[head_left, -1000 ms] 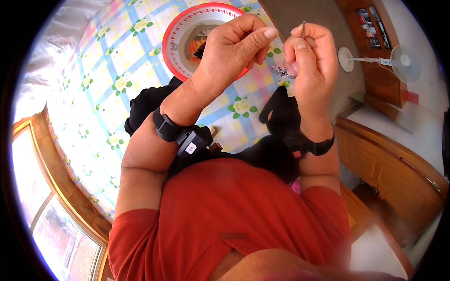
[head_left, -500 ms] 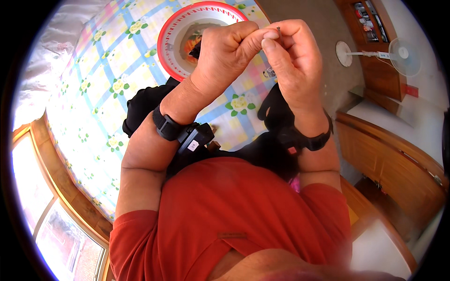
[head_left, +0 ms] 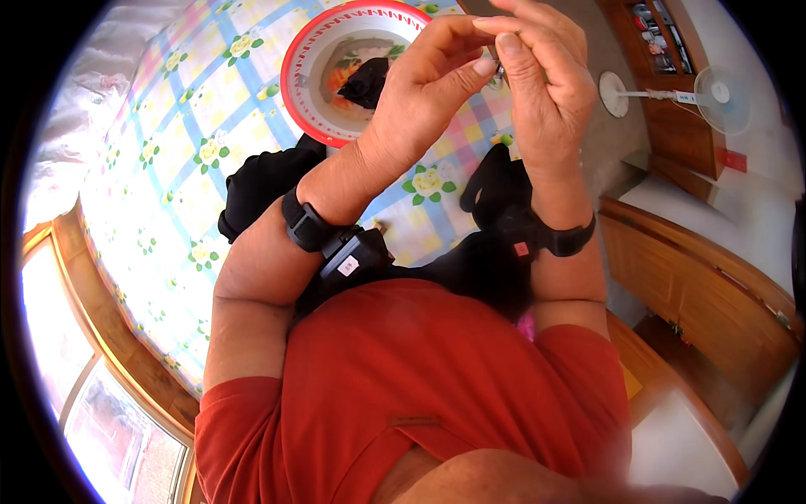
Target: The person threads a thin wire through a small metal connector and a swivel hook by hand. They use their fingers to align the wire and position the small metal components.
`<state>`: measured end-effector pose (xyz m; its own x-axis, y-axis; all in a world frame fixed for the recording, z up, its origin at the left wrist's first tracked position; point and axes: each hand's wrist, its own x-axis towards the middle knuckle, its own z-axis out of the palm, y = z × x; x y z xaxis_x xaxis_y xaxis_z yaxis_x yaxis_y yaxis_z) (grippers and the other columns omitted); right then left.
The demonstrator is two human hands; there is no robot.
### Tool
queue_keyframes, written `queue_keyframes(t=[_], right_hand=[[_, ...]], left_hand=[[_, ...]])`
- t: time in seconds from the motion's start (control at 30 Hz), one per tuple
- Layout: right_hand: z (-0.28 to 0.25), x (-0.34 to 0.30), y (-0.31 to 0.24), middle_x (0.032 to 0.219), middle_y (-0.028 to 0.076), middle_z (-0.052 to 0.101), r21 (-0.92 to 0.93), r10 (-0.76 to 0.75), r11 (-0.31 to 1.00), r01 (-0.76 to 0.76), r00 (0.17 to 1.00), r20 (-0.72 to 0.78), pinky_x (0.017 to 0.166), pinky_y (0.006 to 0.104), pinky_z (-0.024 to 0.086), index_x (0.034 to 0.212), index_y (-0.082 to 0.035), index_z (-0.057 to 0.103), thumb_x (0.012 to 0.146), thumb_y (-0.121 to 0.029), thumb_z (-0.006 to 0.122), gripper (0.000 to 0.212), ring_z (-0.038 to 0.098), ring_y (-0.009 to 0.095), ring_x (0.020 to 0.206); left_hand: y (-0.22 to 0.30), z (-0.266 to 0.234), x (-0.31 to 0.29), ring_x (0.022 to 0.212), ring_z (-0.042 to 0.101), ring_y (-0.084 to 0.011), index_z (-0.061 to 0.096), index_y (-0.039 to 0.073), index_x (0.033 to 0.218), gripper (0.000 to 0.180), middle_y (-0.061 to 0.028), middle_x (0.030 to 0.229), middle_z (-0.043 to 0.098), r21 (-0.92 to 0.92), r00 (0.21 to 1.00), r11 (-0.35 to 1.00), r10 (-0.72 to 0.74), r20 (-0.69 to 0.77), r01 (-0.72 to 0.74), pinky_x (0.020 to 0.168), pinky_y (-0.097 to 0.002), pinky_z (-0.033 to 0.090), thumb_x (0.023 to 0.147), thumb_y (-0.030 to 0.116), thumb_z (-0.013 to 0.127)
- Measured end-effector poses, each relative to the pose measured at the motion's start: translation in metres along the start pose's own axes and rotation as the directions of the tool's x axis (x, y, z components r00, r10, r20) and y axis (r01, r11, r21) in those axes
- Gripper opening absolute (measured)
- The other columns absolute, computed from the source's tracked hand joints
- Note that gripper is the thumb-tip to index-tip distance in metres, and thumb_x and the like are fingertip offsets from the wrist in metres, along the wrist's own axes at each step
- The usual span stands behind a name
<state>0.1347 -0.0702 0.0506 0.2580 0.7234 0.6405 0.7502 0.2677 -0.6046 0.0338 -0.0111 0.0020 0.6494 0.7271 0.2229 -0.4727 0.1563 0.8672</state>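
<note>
Up by the table's right edge, my left hand (head_left: 424,97) and my right hand (head_left: 550,92) meet at the fingertips. A tiny dark, shiny thing (head_left: 500,72) shows between the two thumbs, too small to name. My right thumb and fingers are bent together around it. My left thumb tip touches its side, while the left index finger arches above and reaches the right fingers. Left of my hands stands a white basin with a red rim (head_left: 291,63), holding water and a wet black cloth (head_left: 366,83). My left wrist partly covers the rim.
A flowered plastic tablecloth (head_left: 176,126) covers the table. Black cloth (head_left: 260,189) lies by my left forearm, more black fabric (head_left: 499,189) by the right. Strapped devices (head_left: 357,254) sit on both wrists. A standing fan (head_left: 720,101) and wooden cabinet (head_left: 697,277) are on the right.
Both hands have shifted slightly right. My left index finger has lifted away from the thumb, and the right fingers have straightened somewhat. More of the black cloth in the basin now shows.
</note>
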Motion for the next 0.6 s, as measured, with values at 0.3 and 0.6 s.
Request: queue_keyframes(t=[0.3, 0.6], right_hand=[[0.009, -0.006, -0.001, 0.094, 0.009, 0.063, 0.466, 0.344, 0.842, -0.272, 0.936, -0.075, 0.078, 0.0227, 0.042, 0.093, 0.001, 0.065, 0.088, -0.002, 0.059, 0.009, 0.056, 0.013, 0.088], [-0.02, -0.015, 0.011, 0.076, 0.008, 0.051, 0.538, 0.324, 0.728, -0.425, 0.905, 0.277, 0.063, 0.0241, 0.033, 0.076, 0.0, 0.048, 0.082, -0.005, 0.037, 0.014, 0.038, 0.012, 0.066]], left_hand=[[0.012, -0.012, 0.002, 0.061, 0.05, -0.0065, 0.058, 0.0, 0.099, 0.012, 0.0001, 0.071, 0.054, 0.015, 0.98, 0.981, -0.194, 0.05, 0.193, 0.06, -0.0231, 0.048, 0.096, 0.01, 0.052], [0.015, -0.017, 0.003, 0.055, 0.047, -0.0056, 0.058, 0.001, 0.097, 0.013, 0.0003, 0.067, 0.053, 0.06, 0.98, 0.98, -0.193, 0.051, 0.189, 0.053, -0.0217, 0.044, 0.096, 0.012, 0.052]])
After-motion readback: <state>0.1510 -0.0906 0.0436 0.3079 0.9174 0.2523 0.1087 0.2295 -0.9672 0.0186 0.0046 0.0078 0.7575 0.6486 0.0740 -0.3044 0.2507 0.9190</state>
